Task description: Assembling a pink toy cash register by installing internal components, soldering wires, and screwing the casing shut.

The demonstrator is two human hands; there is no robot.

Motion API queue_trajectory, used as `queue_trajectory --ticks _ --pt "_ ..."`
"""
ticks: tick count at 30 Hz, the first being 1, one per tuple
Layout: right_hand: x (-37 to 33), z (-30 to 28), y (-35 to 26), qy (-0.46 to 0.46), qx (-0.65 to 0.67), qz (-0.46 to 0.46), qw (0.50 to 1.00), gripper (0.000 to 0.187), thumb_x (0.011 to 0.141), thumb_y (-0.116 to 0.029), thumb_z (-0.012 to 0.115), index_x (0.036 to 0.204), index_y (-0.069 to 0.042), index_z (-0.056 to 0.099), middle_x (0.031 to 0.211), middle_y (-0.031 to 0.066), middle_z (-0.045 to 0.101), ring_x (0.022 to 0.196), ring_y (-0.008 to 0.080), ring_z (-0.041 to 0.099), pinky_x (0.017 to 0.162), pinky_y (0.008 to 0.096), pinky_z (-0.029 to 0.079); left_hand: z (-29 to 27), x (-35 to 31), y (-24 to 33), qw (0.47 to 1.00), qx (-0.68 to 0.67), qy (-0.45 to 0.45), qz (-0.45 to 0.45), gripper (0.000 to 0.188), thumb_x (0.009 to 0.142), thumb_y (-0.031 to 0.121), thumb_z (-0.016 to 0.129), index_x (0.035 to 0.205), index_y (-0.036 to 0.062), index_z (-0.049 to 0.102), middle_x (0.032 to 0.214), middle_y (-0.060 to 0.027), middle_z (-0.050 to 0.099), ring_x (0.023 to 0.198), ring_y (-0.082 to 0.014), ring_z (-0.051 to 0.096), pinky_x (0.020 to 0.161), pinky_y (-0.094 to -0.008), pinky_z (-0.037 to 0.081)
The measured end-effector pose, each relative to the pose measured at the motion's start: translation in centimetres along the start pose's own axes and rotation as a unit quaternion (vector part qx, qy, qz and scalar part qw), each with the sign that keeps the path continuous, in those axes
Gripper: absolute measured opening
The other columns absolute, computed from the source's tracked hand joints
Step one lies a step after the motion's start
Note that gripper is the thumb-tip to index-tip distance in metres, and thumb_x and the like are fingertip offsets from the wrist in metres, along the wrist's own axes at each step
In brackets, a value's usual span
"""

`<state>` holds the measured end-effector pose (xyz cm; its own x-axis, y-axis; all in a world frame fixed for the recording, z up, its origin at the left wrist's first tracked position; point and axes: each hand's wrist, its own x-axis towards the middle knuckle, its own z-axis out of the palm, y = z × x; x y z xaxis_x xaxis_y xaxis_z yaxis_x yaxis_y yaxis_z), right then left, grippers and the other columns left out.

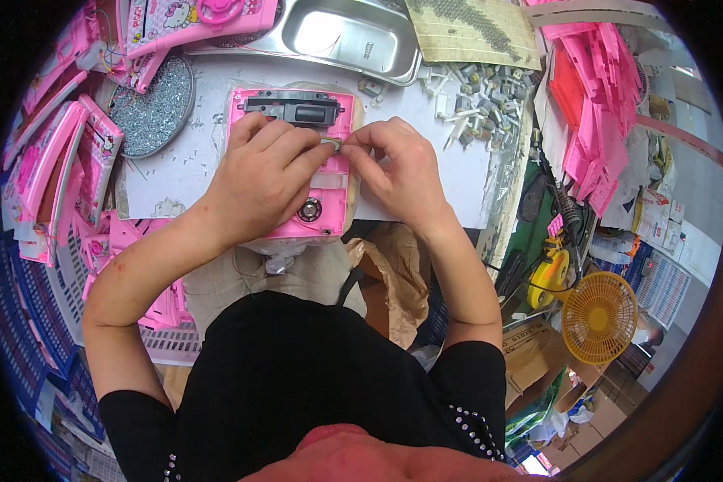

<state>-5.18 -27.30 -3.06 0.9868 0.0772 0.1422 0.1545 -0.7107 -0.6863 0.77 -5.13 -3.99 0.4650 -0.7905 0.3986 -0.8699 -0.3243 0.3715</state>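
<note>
A pink plastic toy housing (pixel 287 229) lies open side up on the white work surface in front of me. A black plastic unit (pixel 297 108) sits across its far end, and a small round speaker (pixel 309 210) lies in its near half. My left hand (pixel 267 178) bends over the housing, its fingertips closed at a small silvery part (pixel 329 144) near the right wall. From the right, my right hand (pixel 402 167) pinches at the same part with thumb and forefinger. The fingers partly cover it, so its exact kind does not show.
A round dish of small screws (pixel 154 104) stands at left beside stacked pink toy casings (pixel 64 169). Beyond the housing is a steel tray (pixel 353 40). Loose small motor-like parts (pixel 482 100) lie at right. Further right are pink panels (pixel 598 120), yellow tape (pixel 548 279) and a yellow fan (pixel 599 317).
</note>
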Motion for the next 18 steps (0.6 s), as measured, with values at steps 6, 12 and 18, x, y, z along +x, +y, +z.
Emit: queue_trajectory --ticks 6,12,18 --pt "-0.8 0.4 0.4 0.041 0.000 -0.073 0.997 0.018 0.077 -0.008 0.080 0.093 -0.004 0.072 0.082 0.0074 0.068 0.078 0.0265 0.063 0.070 0.0371 0.050 0.0 0.1 0.1 1.000 0.003 -0.005 -0.003 0.037 0.079 0.011 0.069 0.115 0.0068 0.069 0.109 -0.0052 0.064 0.100 -0.0217 0.061 0.095 -0.0418 0.040" --pt "-0.7 0.9 0.1 0.067 -0.038 -0.084 0.993 0.022 0.074 -0.007 0.081 0.094 -0.006 0.070 0.084 0.0062 0.068 0.078 0.0267 0.063 0.069 0.0375 0.050 0.0 0.2 0.1 1.000 0.008 -0.003 0.000 0.038 0.077 0.010 0.069 0.115 0.0068 0.069 0.111 -0.0055 0.065 0.100 -0.0224 0.062 0.096 -0.0425 0.040" --pt "0.6 -0.2 -0.9 0.015 -0.151 -0.127 0.980 0.022 0.073 -0.013 0.081 0.087 -0.009 0.065 0.079 0.0036 0.063 0.076 0.0248 0.062 0.062 0.0372 0.052 0.0 0.3 0.1 1.000 0.005 -0.001 0.000 0.038 0.077 0.009 0.069 0.115 0.0064 0.069 0.110 -0.0055 0.066 0.099 -0.0226 0.062 0.096 -0.0426 0.040"
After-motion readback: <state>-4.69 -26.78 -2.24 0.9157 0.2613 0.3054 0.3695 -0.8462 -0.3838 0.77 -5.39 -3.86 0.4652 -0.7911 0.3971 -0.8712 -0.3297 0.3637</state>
